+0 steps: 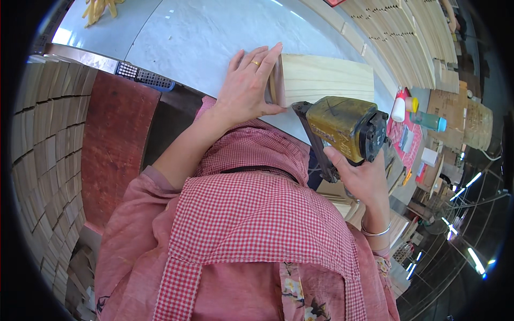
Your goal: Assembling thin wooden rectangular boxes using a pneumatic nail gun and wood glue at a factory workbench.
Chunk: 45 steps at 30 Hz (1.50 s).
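A pale wooden box or board assembly (329, 77) lies near the front edge of the grey-white tabletop, with a narrower board standing at its left end. My left hand (249, 80) spans that end, fingers at the far corner and thumb at the near corner, gripping it. In my right hand (364, 179) is a worn yellow and black nail gun (340, 125). Its handle is wrapped by my fingers, which are mostly hidden behind it. The gun's nose is by the near left corner of the wood; whether they touch I cannot tell.
Stacked boards rise at the far right (407, 37) and left (45, 155). Yellow gloves or strips (100, 9) lie at the table's far left. A blue basket (155, 80) sits below the front edge. Bottles, including a teal one (425, 121), stand at right.
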Motion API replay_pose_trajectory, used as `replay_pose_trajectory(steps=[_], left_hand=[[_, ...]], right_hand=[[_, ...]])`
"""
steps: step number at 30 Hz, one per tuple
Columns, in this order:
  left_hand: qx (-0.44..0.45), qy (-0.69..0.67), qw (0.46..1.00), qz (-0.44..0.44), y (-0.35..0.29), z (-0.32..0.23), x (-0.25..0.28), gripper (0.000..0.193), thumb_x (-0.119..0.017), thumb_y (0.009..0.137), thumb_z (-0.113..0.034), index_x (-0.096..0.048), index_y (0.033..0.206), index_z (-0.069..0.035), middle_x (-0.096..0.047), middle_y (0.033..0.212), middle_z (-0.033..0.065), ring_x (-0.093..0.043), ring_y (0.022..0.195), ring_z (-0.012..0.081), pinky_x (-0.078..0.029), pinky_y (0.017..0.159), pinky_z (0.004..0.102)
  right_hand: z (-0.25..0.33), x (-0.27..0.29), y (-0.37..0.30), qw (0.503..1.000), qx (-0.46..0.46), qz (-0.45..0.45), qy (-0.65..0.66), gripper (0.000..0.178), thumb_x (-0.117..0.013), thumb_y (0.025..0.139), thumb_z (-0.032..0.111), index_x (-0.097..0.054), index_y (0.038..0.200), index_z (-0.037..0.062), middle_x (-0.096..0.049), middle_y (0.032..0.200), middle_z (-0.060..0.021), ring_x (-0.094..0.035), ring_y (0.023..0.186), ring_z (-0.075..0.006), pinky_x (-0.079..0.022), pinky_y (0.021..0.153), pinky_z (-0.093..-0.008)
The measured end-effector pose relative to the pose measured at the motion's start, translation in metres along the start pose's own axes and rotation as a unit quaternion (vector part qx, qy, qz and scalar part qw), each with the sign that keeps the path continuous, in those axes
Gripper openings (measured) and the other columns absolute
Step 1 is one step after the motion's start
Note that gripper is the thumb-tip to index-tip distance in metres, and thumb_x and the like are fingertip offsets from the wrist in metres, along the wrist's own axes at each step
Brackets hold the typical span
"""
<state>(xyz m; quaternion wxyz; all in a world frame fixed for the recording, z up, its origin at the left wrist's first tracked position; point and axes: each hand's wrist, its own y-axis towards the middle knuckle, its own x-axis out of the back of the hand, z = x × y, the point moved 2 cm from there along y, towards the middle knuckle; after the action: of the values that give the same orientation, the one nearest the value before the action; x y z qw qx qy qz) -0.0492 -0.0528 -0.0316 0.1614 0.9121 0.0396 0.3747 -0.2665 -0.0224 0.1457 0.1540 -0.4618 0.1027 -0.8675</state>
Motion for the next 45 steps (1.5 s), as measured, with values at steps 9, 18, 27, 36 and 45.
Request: replay_pose_trajectory(steps=[9, 18, 27, 36, 45], left_hand=[[0.0, -0.007, 1.0, 0.006, -0.003, 0.002, 0.002, 0.125, -0.094, 0.059, -0.038, -0.026, 0.159, -0.006, -0.045, 0.154, 0.0132, -0.038, 0.146, 0.0295, -0.021, 0.124, 0.0488], [0.025, -0.041, 0.999, 0.007, -0.004, 0.003, -0.001, 0.128, -0.096, 0.055, -0.034, -0.026, 0.159, -0.006, -0.045, 0.155, 0.0132, -0.038, 0.146, 0.0299, -0.021, 0.125, 0.0485], [0.028, -0.033, 0.999, 0.015, -0.004, 0.002, 0.002, 0.128, -0.097, 0.054, -0.033, -0.027, 0.158, -0.004, -0.045, 0.154, 0.0143, -0.038, 0.145, 0.0296, -0.021, 0.125, 0.0479], [0.029, -0.038, 0.999, 0.006, -0.002, 0.001, 0.001, 0.127, -0.096, 0.055, -0.031, -0.027, 0.158, -0.003, -0.045, 0.154, 0.0152, -0.039, 0.145, 0.0284, -0.021, 0.125, 0.0473], [0.043, -0.143, 0.989, -0.02, -0.009, -0.011, 0.026, 0.105, -0.085, 0.072, -0.026, -0.03, 0.159, -0.008, -0.06, 0.119, 0.0195, -0.059, 0.106, 0.0297, -0.047, 0.097, 0.0419]], right_hand=[[0.02, 0.007, 0.014, 0.996, 0.011, 0.001, 0.094, 0.037, -0.084, 0.084, 0.02, -0.067, 0.101, -0.0088, -0.074, 0.087, -0.0127, -0.067, 0.067, -0.0174, -0.051, 0.055, -0.0272], [0.03, 0.004, 0.04, 0.999, -0.003, 0.039, 0.026, 0.035, -0.083, 0.085, 0.019, -0.068, 0.099, -0.0091, -0.075, 0.085, -0.0122, -0.065, 0.064, -0.0154, -0.051, 0.055, -0.0269], [0.031, 0.002, 0.044, 0.998, 0.056, 0.011, 0.021, 0.033, -0.081, 0.085, 0.017, -0.069, 0.101, -0.0088, -0.075, 0.088, -0.0128, -0.067, 0.068, -0.0164, -0.052, 0.058, -0.0278], [0.017, 0.008, 0.035, 0.997, 0.031, -0.023, 0.072, 0.029, -0.08, 0.085, 0.014, -0.07, 0.102, -0.0064, -0.076, 0.091, -0.0132, -0.07, 0.075, -0.0176, -0.054, 0.062, -0.0279], [-0.108, 0.074, -0.008, 0.955, -0.141, -0.23, 0.124, 0.033, -0.073, 0.09, 0.014, -0.063, 0.114, -0.0055, -0.065, 0.083, -0.0075, -0.058, 0.065, -0.0137, -0.052, 0.06, -0.0266]])
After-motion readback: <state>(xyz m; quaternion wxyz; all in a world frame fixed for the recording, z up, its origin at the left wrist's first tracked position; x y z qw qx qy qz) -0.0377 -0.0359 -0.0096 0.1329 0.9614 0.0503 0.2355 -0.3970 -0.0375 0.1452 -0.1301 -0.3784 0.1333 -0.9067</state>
